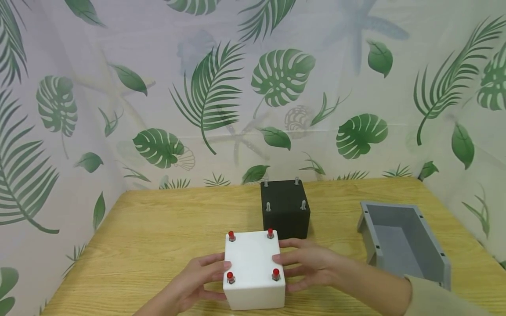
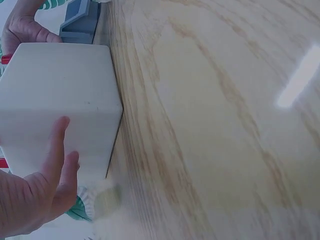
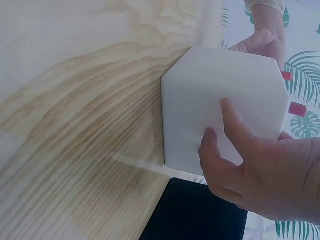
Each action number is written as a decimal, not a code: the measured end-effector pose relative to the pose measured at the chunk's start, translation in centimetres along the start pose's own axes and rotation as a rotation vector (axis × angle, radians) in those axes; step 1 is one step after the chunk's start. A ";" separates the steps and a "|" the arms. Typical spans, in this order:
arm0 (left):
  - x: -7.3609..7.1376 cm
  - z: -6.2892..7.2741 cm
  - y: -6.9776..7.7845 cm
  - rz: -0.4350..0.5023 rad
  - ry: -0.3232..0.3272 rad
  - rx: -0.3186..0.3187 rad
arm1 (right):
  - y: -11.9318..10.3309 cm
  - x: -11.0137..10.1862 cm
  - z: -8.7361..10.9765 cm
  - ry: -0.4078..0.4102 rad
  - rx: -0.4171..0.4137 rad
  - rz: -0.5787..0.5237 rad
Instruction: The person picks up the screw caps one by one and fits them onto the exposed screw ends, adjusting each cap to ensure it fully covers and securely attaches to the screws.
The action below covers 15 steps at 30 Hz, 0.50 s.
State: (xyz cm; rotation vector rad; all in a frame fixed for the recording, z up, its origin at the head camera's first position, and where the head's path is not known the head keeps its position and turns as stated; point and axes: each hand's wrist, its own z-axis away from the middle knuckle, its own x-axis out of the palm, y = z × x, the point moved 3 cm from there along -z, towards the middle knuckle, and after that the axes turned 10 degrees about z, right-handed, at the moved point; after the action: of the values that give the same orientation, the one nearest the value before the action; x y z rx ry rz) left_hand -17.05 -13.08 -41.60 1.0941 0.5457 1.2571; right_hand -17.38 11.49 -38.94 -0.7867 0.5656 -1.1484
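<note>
A white block (image 1: pixel 253 259) with rounded edges is low over the wooden tabletop, its lower edge right at the wood in both wrist views. Red-capped bolts (image 1: pixel 275 274) with metal nuts stand up from the corners of its top. My left hand (image 1: pixel 199 278) holds the block's left side, one fingertip at the top edge. From the right, my right hand (image 1: pixel 310 265) grips the opposite side with spread fingers, a fingertip also on the top edge. Fingertips (image 3: pixel 227 105) of that hand press on the block's white face in the right wrist view.
Just behind the white block stands a black block (image 1: pixel 284 215) with bare metal bolts at its top corners. A grey plastic bin (image 1: pixel 369 241) sits to the right on the wooden table (image 1: pixel 166 228). Leaf-patterned cloth (image 1: pixel 237 109) hangs behind and at both sides.
</note>
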 end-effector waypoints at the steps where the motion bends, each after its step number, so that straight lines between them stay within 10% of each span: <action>1: -0.2 0.0 0.0 0.001 -0.002 0.003 | -0.1 0.1 0.0 0.005 0.002 0.001; 15: -2.7 0.0 0.7 -0.015 0.002 -0.003 | -0.8 2.2 -1.2 0.003 -0.028 0.026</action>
State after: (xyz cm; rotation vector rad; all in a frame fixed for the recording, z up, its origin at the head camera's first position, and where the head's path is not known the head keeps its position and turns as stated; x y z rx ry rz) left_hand -18.15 -15.67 -41.61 1.0843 0.5519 1.2457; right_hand -18.05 8.98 -39.02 -0.8000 0.5938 -1.1199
